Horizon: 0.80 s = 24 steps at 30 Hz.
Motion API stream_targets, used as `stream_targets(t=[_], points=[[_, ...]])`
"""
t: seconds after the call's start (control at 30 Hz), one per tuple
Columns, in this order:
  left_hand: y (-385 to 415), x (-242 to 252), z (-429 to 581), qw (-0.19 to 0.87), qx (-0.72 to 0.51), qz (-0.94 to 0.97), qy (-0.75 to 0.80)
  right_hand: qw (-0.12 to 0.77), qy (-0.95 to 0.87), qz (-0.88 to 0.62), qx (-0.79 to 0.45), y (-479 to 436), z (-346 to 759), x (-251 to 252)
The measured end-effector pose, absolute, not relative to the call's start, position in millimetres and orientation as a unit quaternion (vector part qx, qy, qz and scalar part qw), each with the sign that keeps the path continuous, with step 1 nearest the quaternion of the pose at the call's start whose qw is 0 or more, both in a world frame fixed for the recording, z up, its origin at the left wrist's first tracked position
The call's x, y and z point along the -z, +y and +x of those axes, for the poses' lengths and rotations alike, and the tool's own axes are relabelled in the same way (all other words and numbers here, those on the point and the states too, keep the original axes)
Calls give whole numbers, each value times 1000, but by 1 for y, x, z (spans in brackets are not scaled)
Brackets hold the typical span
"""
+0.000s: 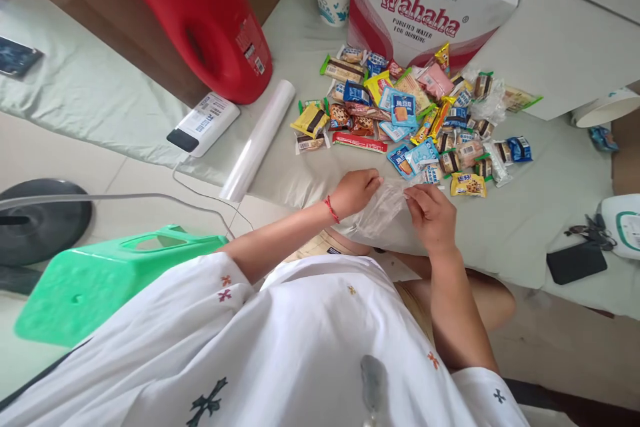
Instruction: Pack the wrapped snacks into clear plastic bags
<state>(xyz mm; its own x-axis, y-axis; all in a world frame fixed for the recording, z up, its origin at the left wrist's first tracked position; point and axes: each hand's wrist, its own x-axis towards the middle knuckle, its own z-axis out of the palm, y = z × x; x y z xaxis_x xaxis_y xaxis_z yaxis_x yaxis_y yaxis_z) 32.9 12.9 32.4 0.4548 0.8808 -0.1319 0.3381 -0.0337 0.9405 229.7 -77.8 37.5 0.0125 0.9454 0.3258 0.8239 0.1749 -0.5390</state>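
Between my hands hangs a clear plastic bag [376, 215], thin and crumpled, over the front edge of the table. My left hand [356, 193], with a red string on its wrist, pinches one side of the bag's upper edge. Pinching the other side is my right hand [433, 217]. Just beyond them lies a loose pile of wrapped snacks [403, 110] in many colours. Nearest my right hand is a yellow snack packet [469, 185]. A long red packet [360, 142] lies beyond my left hand.
Behind the snacks stands a Wahaha water carton [425, 13], with a paper cup [331, 3] beside it. A red jug [215, 27], a white power bank [205, 123] and a plastic film roll [257, 140] are to the left. A black phone [577, 263] lies right; a green stool [110, 280] stands lower left.
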Motion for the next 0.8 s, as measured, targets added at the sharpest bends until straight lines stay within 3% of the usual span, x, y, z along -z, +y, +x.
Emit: stream_targets(t=[0.23, 0.43, 0.63, 0.73, 0.8], points=[[11, -21, 16, 537, -383, 539, 524, 407, -612, -671, -100, -110, 251, -30], [12, -20, 19, 643, -427, 366, 519, 455, -517, -718, -99, -138, 254, -35], [5, -27, 34, 652, -456, 342, 500, 443, -534, -656, -297, -164, 257, -48], [-4, -35, 38, 683, -439, 385, 439, 516, -457, -664, -289, -146, 267, -49], [-11, -42, 40, 713, -402, 395, 416, 507, -452, -658, -325, -123, 267, -47]])
